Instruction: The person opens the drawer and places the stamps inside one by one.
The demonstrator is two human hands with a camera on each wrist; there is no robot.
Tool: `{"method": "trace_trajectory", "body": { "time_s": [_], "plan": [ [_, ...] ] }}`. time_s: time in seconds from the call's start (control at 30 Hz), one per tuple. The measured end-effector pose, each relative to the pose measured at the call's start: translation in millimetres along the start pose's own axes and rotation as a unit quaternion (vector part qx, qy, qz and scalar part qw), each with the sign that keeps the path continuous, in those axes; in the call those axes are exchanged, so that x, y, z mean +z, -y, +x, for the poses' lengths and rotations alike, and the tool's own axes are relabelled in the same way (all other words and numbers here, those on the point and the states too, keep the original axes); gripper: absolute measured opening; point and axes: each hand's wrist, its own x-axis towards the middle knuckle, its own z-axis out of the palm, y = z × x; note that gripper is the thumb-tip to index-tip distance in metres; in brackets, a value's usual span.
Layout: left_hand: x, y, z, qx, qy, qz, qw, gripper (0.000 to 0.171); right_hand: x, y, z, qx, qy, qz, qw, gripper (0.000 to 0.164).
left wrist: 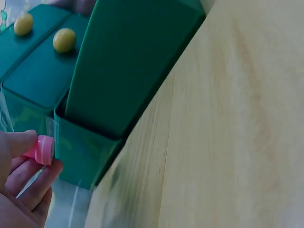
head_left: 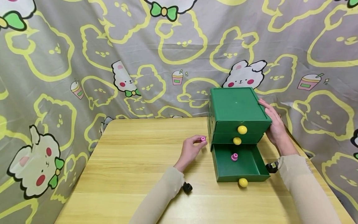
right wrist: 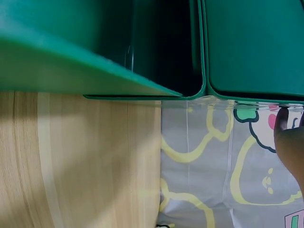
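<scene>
A green cabinet of three drawers (head_left: 236,104) stands at the table's right side. Its bottom drawer (head_left: 223,169) is pulled out, and a small pink stepped cylinder (head_left: 234,157) lies inside. My left hand (head_left: 193,149), just left of the cabinet, pinches another small pink cylinder (left wrist: 45,150) between thumb and fingers; in the head view its end shows a hole. With fingers extended, my right hand (head_left: 275,124) rests against the cabinet's right side near the top. Only part of that hand (right wrist: 290,142) enters the right wrist view.
Round yellow knobs (head_left: 242,129) stick out from the drawer fronts. The wooden table (head_left: 134,161) stretches to the left. A grey curtain (head_left: 145,46) printed with cartoon animals hangs close behind the table and along its sides.
</scene>
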Motion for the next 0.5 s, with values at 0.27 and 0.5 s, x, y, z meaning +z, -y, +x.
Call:
{"method": "trace_trajectory", "body": {
  "time_s": [0.27, 0.5],
  "plan": [
    [6.6, -14.5, -13.2, 0.046, -0.018, -0.026, 0.9984, 0.026, 0, 0, 1, 0.007, -0.003, -0.005, 1.000, 0.048],
    [12.6, -31.5, -26.6, 0.144, -0.042, -0.011, 0.9887, 0.026, 0, 1, -1, 0.004, -0.002, 0.003, 1.000, 0.050]
  ]
}}
